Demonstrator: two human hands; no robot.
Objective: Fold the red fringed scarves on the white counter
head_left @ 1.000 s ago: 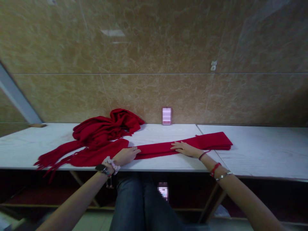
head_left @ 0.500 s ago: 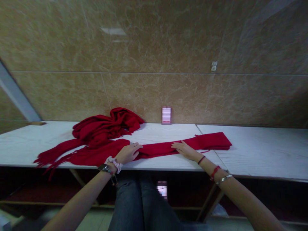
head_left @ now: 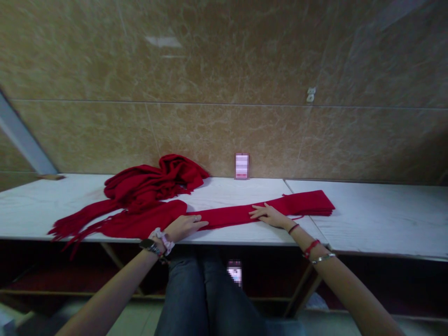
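A red scarf [head_left: 227, 216] lies folded into a long narrow strip on the white tabletop [head_left: 259, 235], its layered end [head_left: 311, 202] at the right. Across the strip's left part rests my left hand [head_left: 185, 227], palm down with fingers stretched out. Flat on the middle of the strip, with fingers spread, is my right hand [head_left: 269, 215]. To the left of my left hand the red cloth widens into a loose section with fringe along its end. Behind that section sits a crumpled red scarf heap [head_left: 150, 184]; whether the two are joined I cannot tell.
A phone-like upright object [head_left: 241, 166], blurred out, leans against the brown marbled wall [head_left: 224, 135] at the table's back edge. Dark open shelves [head_left: 70, 275] lie under the tabletop. My legs [head_left: 199, 294] are close to the front edge.
My left hand bunched the strip slightly and slid a little right, then flattened out over it again. The right hand stays in nearly the same place on the strip.
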